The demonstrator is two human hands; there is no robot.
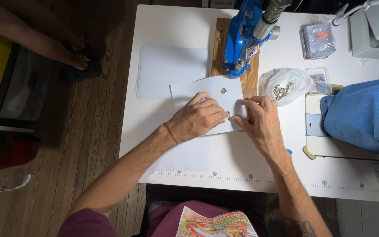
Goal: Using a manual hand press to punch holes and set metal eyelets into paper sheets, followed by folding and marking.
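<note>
Left hand (198, 117) lies flat, palm down and fingers spread, pressing on a small white rectangular sheet of paper (207, 94); a thin red cord bracelet (170, 133) circles its wrist. Right hand (262, 123) sits just beside it, fingers curled down onto the same sheet's right edge, the fingertips (241, 104) pinching at the paper; whether it truly grips the edge, I cannot tell. The two hands nearly meet at the sheet's lower right corner. Just beyond the left fingers, a small brass-coloured metal eyelet (223, 91) sits set in the paper. Beyond that, the blue metal hand press (241, 37) stands on its brown wooden base board (251, 77), its nose just past the eyelet. Out past the right hand, a clear plastic bag of silver metal eyelets (282, 85) lies open. Farther right, a bunched blue fabric (365, 114) rests well apart. To the left of the left hand, a stack of larger white paper sheets (167, 70) lies on the white table (242, 171).
</note>
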